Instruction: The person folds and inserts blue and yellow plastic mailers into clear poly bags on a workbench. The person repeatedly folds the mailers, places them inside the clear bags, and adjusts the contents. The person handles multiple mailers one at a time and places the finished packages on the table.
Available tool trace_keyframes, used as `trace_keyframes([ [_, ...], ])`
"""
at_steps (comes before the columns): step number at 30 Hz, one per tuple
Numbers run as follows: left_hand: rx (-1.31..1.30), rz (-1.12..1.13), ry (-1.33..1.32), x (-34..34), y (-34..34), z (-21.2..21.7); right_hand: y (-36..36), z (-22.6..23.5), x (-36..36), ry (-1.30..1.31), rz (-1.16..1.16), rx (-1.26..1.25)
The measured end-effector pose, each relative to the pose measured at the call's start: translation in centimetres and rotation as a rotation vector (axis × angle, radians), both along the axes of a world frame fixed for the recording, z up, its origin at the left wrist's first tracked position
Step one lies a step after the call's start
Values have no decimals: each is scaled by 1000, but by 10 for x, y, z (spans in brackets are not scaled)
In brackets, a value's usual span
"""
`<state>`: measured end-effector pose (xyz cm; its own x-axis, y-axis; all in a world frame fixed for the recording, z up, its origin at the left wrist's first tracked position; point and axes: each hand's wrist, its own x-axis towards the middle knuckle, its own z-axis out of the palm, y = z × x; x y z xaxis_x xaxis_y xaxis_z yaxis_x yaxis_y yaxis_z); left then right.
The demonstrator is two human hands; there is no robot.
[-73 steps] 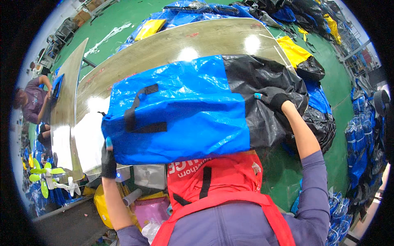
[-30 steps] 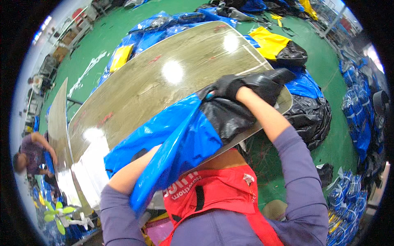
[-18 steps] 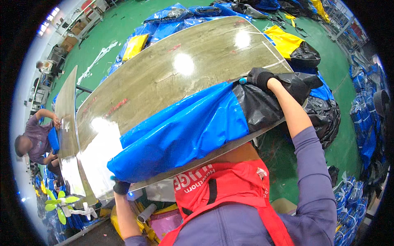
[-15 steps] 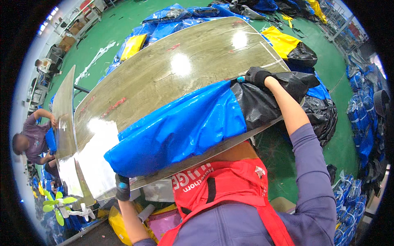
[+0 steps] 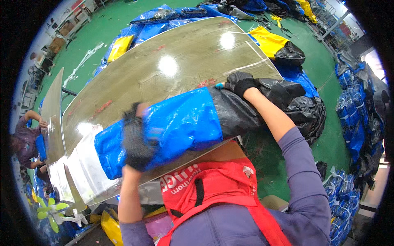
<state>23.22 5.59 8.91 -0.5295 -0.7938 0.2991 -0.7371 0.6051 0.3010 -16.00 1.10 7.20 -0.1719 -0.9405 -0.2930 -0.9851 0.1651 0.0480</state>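
A folded blue-and-black tarpaulin bag (image 5: 186, 119) lies across the near part of a glossy, wood-look tabletop (image 5: 135, 82). Its shiny blue section is on the left and its black section on the right. My left hand (image 5: 139, 141), in a dark glove, is over the blue section near its left end, smeared by motion, so its fingers cannot be made out. My right hand (image 5: 241, 83), in a dark knit glove, is closed on the upper edge of the black section. Its thumb, with a teal patch, points left along the fold.
Blue and yellow bundles (image 5: 121, 47) lie beyond the table's far edge. A yellow-and-black bundle (image 5: 273, 45) rests at its right. Tied blue bundles (image 5: 342, 201) stand at far right. A small green-bladed fan (image 5: 51, 209) is at lower left, near another person (image 5: 26, 135) at a neighbouring table.
My left hand has moved from the bag's lower left corner up over its blue section. The bag's blue part looks shorter and flatter. My right hand stays on the black edge.
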Motion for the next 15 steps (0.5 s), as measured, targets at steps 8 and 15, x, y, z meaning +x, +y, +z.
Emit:
trace_keyframes([
  [8,104,-206,-350,-64,13,-47,83,49,-36,119,469,-470],
  [15,-41,-346,97,-190,6,-5,115,12,-84,-17,215,-257],
])
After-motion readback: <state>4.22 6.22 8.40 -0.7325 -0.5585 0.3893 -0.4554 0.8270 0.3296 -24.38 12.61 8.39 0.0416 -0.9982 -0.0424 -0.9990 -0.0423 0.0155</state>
